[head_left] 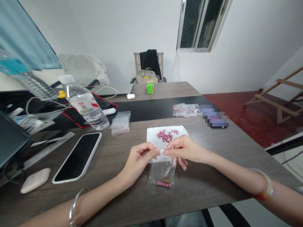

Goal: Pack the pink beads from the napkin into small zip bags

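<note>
"Near the front edge of the table (106,201), what is entered first?"

"Item one: clear bag (157,170), upper edge pinched between thumb and fingers of both left hand (139,156) and right hand (184,149), the two close together. Fingertips cover parts of the edge; whether it is sealed cannot be told."

"Contents?"

"Round pink pills (164,184) in a row along the bottom, brown capsule (167,181) just above them. Exact count uncertain, as is whether the bag's lower end rests on the table or hangs just over it."

"Beyond the hands?"

"White sheet (151,134), near part hidden by hands and bag. On it, loose pink pills (165,136), clustered, some scattered to the right."

"Further back?"

"Filled packets (186,110), overlapping, pink contents blurred by the plastic. Beside them, a purplish object (214,116), pixelated, markings unreadable."

"Left side?"

"Flat stack of clear bags (120,124), number indistinct; phone (77,157), screen dark; capped bottle (86,107), label illegible; second bottle (26,75), cut off by the frame; dark device (13,148), likewise cropped, kind unclear."
</note>
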Demonstrator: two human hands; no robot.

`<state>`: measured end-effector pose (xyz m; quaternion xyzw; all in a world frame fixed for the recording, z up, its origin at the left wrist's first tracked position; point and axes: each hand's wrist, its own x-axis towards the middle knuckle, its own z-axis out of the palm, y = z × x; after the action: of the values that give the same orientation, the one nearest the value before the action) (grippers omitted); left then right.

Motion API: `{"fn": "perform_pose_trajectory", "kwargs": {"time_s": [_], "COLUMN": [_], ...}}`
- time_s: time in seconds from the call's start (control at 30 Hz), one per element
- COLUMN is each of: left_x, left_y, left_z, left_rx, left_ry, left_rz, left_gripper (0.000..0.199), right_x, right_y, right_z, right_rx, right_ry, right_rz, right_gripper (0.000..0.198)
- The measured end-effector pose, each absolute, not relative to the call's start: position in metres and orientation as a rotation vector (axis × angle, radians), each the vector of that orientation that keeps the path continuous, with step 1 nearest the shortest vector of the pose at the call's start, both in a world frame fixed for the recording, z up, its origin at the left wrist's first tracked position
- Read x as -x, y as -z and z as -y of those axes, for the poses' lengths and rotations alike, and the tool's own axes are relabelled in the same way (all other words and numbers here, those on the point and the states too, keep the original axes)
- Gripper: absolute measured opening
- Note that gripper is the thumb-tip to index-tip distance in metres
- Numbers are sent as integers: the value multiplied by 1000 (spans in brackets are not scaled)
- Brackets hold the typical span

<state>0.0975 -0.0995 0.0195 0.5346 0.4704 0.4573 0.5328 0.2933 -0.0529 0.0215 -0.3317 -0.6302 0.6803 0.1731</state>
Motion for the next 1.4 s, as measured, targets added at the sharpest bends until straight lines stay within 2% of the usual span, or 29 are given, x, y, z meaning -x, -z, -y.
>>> {"fn": "perform_pose_trajectory", "kwargs": {"time_s": [0.3, 0.47, 0.63, 0.73, 0.9, 1.0, 1.1, 1.23, 1.4], "left_x": [-98, -100, -102, -104, -109, -115, -123, -130, -126], "left_y": [-22, -28, -37, -48, -65, -64, -51, -23, 0], "left_z": [98, 96, 87, 67, -11, -71, -116, -134, -123], "left_rx": [-1331, -1341, -1279, -1268, -1436, -1722, -2065, -2248, -2431], "left_ry": [-1105, -1157, -1131, -1172, -1241, -1308, -1118, -860, -544], "left_rz": [-1114, -1116, -1091, -1045, -919, -888, -945, -924, -962], "left_gripper": [33, 33, 33, 25, 21, 20, 26, 27, 48], "right_x": [-295, -302, -313, -320, -328, -332, -338, -350, -361], "right_y": [-32, -44, -61, -73, -91, -91, -73, -33, -2], "right_z": [51, 39, 19, -1, -52, -88, -116, -124, -109], "right_rx": [869, 819, 769, 800, 872, 891, 889, 997, 976], "right_ry": [-2031, -1953, -1772, -1680, -1504, -1189, -931, -779, -629], "right_rz": [1777, 1868, 1990, 2011, 1799, 1779, 1854, 2126, 2368], "right_gripper": [40, 29, 25, 24, 19, 14, 8, 11, 20]}}
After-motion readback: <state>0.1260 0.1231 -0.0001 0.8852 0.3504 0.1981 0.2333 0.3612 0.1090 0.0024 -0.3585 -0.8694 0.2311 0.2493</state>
